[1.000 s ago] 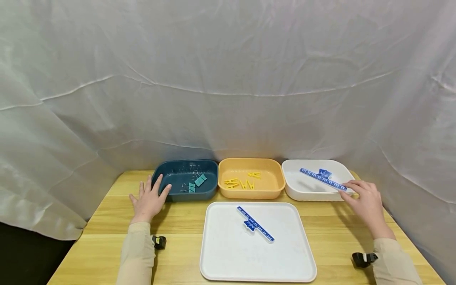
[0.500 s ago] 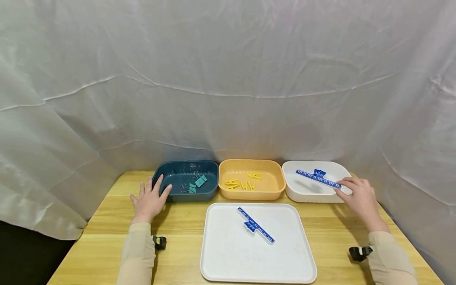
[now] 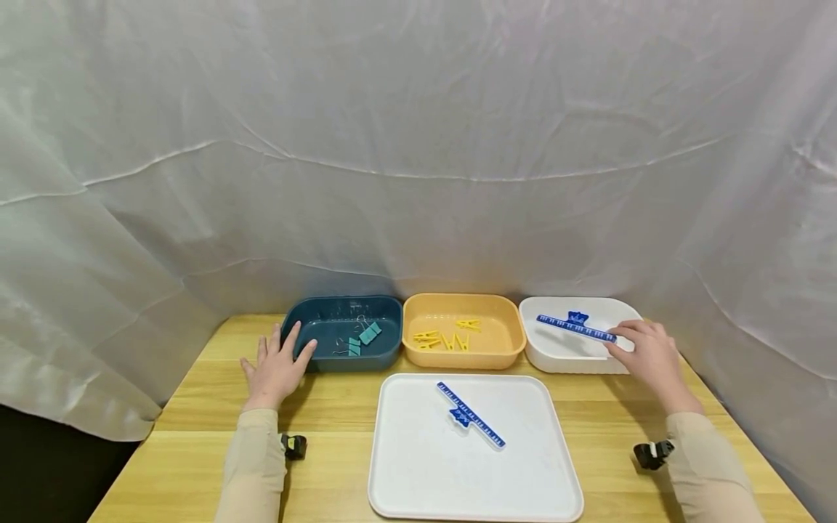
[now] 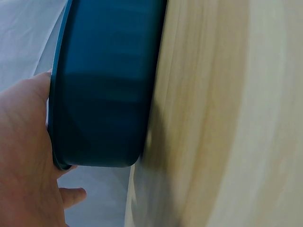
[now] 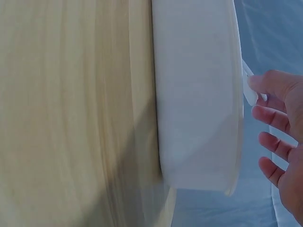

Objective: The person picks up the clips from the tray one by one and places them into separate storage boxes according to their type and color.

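Between thumb and fingertips, my right hand (image 3: pixel 652 357) pinches one end of a blue music-page clip (image 3: pixel 569 325) with a piano-key pattern. The clip is held over the white bin (image 3: pixel 575 363); in the right wrist view its pale end (image 5: pixel 251 90) shows just past the bin's rim. My left hand (image 3: pixel 271 374) rests with spread fingers on the left corner of the dark teal bin (image 3: pixel 356 362), whose side wall (image 4: pixel 104 94) fills much of the left wrist view. A second blue music-page clip (image 3: pixel 472 415) lies diagonally on the white tray (image 3: pixel 471 487).
Inside the teal bin are teal binder clips (image 3: pixel 370 333). The yellow bin (image 3: pixel 464 359), standing in the middle of the row, holds several yellow clothespins (image 3: pixel 426 337). Behind the wooden table (image 3: pixel 327 465) hangs a pale grey curtain (image 3: pixel 418 218).
My right hand has moved left with the clip, carrying it further over the white bin. The left hand keeps its place on the teal bin.
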Tool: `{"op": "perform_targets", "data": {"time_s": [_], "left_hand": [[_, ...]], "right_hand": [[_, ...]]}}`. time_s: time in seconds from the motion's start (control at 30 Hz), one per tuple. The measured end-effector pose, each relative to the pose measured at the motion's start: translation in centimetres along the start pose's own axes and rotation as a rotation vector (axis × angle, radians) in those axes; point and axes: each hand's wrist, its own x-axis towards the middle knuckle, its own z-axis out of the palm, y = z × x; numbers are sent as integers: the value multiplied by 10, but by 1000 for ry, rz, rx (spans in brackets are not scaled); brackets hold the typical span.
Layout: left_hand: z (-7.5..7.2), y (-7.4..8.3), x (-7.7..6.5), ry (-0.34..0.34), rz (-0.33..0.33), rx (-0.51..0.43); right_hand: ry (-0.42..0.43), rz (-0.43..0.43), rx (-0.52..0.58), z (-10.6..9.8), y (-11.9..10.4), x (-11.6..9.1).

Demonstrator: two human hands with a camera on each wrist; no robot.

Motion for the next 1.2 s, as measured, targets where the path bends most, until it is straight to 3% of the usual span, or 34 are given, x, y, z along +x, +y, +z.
{"op": "perform_targets", "data": {"time_s": [1.2], "left_hand": [[0,1,0,-6,-8,-12]], "right_hand": [[-163,-23,-76,12,-3,27]]}}
